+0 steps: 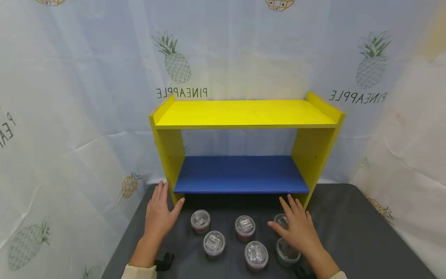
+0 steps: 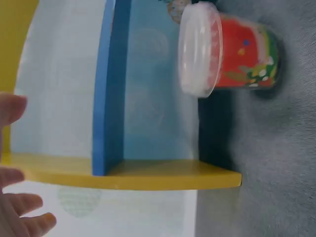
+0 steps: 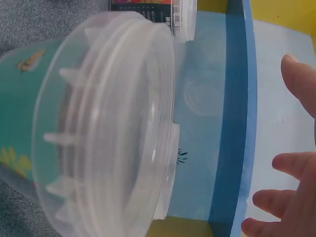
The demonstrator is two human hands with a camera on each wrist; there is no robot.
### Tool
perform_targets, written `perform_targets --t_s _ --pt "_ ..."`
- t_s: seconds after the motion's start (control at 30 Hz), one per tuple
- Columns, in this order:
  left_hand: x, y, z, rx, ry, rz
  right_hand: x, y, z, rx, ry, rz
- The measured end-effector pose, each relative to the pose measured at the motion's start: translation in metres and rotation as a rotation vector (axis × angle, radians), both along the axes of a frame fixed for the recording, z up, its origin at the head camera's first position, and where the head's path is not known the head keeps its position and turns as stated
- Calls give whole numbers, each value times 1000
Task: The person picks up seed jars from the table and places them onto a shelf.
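A small yellow shelf unit (image 1: 244,113) with a blue lower board (image 1: 242,174) stands on the dark table. My left hand (image 1: 159,217), fingers extended and thumb apart, hovers beside its left side panel and holds nothing. Over the right-hand tubs is my right hand (image 1: 299,228), fingers spread, also holding nothing. Several clear-lidded tubs stand before the shelf; one at left (image 1: 200,221) appears as a red-patterned tub (image 2: 247,54) in the left wrist view. Close to the right wrist camera looms a green tub (image 3: 22,103). My right hand partly hides the rear right tub (image 1: 280,220) and front right tub (image 1: 287,252).
Two more tubs occupy the middle, one behind (image 1: 245,225) and one in front (image 1: 256,254). A pineapple-print curtain (image 1: 230,50) hangs behind the shelf and along both sides. The dark table (image 1: 348,232) extends beyond the shelf on both sides.
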State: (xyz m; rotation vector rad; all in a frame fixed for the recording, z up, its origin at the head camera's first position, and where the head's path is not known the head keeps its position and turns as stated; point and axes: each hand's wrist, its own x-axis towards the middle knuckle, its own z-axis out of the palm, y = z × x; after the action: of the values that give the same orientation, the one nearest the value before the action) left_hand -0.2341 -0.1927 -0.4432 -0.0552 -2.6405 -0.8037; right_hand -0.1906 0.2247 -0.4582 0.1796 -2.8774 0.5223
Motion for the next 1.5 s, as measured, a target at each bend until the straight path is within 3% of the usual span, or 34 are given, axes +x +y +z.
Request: perform_targets --t_s 0.17,0.27,0.37,0.5,0.67,0.8,1.1,1.37,1.5 --pt "-32 -10 1 275 -134 26 1 7 -3 -91 -70 -13" --pt "-48 -11 -1 376 -167 31 7 12 -8 -202 -143 -21" --pt "-60 -8 -7 434 -129 33 18 18 -17 -310 -177 -40" --pt "-70 -4 -16 501 5 73 34 23 -30 -422 -153 -84" --pt "-76 -9 -31 576 112 116 44 25 -45 -529 -203 -118" --pt "-78 -11 -36 608 87 114 48 28 -52 -581 -298 -147" --pt "-83 -8 -42 649 85 110 49 30 -73 -700 -386 -89" --pt "-81 -6 -41 670 103 117 47 28 -75 -734 -395 -113" --pt "-79 -5 -42 680 105 115 48 27 -68 -791 -396 -164"
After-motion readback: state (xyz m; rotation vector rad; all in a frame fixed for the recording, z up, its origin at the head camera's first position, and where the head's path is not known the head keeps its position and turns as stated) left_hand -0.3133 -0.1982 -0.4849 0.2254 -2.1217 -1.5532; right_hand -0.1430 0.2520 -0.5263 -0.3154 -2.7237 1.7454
